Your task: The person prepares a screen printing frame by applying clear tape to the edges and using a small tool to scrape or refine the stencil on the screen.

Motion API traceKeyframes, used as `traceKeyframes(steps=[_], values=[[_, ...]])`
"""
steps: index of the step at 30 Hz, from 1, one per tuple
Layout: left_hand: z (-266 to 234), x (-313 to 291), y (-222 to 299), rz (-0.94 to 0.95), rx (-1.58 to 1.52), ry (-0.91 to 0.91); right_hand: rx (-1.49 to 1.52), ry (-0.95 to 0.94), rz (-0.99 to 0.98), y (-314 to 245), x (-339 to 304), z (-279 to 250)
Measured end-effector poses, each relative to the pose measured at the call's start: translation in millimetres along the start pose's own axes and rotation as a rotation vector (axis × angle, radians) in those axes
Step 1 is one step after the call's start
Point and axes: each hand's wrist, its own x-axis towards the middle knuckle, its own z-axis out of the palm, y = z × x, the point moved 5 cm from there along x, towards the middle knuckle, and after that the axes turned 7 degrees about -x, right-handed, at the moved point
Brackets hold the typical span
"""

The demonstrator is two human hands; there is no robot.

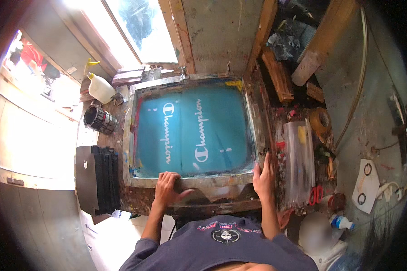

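Note:
A screen printing frame [192,181] lies flat on the worktable in front of me. Its teal mesh [215,131] carries two lines of pale lettering and small marks. My left hand [168,188] has its fingers curled over the near bar of the frame, thumb stuck out to the right. At the near right corner, my right hand [264,177] grips the frame's side, with the thumb on the inner side and the fingers along the outer side. Hinge clamps [184,72] sit at the frame's far edge.
To the left stand a stack of black sheets [96,179], a dark ribbed can [99,119] and a spray bottle [101,89]. On the right are a clear plastic sheet [299,165], a tape roll [320,121] and red-handled scissors [316,195]. A plastic bottle [342,222] lies near right.

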Motion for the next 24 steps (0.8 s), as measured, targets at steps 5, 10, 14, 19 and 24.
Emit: traceKeyframes(steps=[5,10,14,19,24], values=[[-13,78,13,0.014,-0.040,0.025,0.070,-0.151,0.076,-12,18,-26],[70,242,-31,0.162,-0.181,0.139,-0.119,-0.318,0.117,-18,35,-25],[116,370,-88,0.121,-0.099,0.253,-0.200,-0.349,0.066,-22,39,-25],[168,429,-97,-0.059,-0.189,-0.030,-0.214,-0.389,0.090,-11,42,-30],[176,425,-101,-0.104,-0.029,-0.162,-0.311,-0.619,-0.003,-29,89,-38]])
